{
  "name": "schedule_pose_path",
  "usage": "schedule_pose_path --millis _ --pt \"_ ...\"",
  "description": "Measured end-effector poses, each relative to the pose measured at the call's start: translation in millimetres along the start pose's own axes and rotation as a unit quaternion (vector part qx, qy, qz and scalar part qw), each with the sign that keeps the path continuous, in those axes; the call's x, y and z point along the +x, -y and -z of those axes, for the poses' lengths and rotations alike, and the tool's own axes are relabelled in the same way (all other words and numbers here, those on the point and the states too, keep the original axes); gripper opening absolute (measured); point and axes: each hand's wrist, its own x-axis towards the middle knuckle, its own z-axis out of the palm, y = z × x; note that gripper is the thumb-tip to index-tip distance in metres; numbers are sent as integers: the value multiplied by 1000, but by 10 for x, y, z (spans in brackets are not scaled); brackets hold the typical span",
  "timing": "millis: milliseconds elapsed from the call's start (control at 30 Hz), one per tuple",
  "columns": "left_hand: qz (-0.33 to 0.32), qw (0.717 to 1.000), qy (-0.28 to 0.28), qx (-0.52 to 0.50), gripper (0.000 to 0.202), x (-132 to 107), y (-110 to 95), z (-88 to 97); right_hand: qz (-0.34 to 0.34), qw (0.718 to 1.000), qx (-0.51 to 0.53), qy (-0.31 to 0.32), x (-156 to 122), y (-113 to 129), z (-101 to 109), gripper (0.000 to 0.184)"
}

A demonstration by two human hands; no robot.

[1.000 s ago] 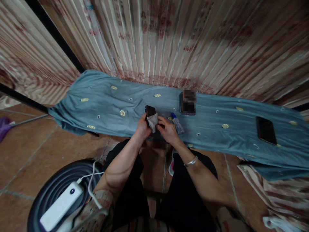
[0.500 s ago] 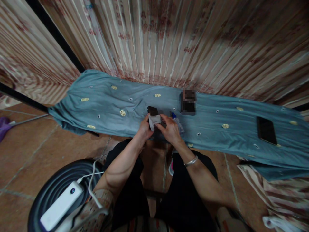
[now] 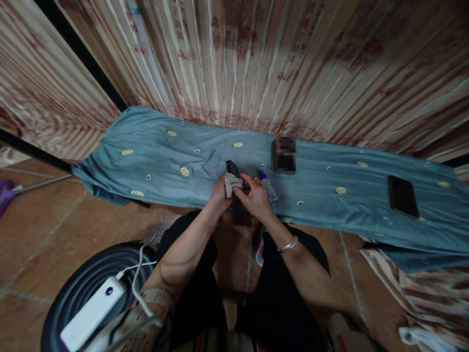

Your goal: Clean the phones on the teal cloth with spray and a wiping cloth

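Between my two hands is a dark, flat, phone-like object (image 3: 232, 167), tilted so that a narrow edge shows. A light grey cloth (image 3: 233, 183) wraps around its near end. My left hand (image 3: 219, 196) is closed around the object and the cloth from the left. From the right, my right hand (image 3: 255, 196) pinches the cloth against the object, thumb on the near side. A clear bottle with a blue cap (image 3: 269, 187) lies on the teal cloth, just beside my right hand. Part of the held object is hidden by cloth and fingers.
A teal patterned cloth (image 3: 161, 161) covers the long narrow table. A dark case, partly blurred out (image 3: 284, 164), sits behind the bottle. To the right lies a black phone (image 3: 403, 196). A white power bank (image 3: 93, 313) with cables rests on a round black stool (image 3: 54, 298) at lower left.
The dark object has turned in my hands, from its broad face toward its narrow edge. The cloth has bunched up, and my right hand has shifted slightly left, uncovering more of the bottle.
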Motion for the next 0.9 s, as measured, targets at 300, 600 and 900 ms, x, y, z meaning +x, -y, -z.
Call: schedule_pose_path --millis 300,600,900 --pt "-61 996 63 33 18 -32 76 45 -45 998 26 -33 21 20 -40 46" --pt "-53 998 25 30 18 -34 152 -12 -47 998 4 -45 63 -11 -12 46" --pt "-68 996 13 64 29 19 210 33 -26 997 -7 -70 108 -82 17 48"
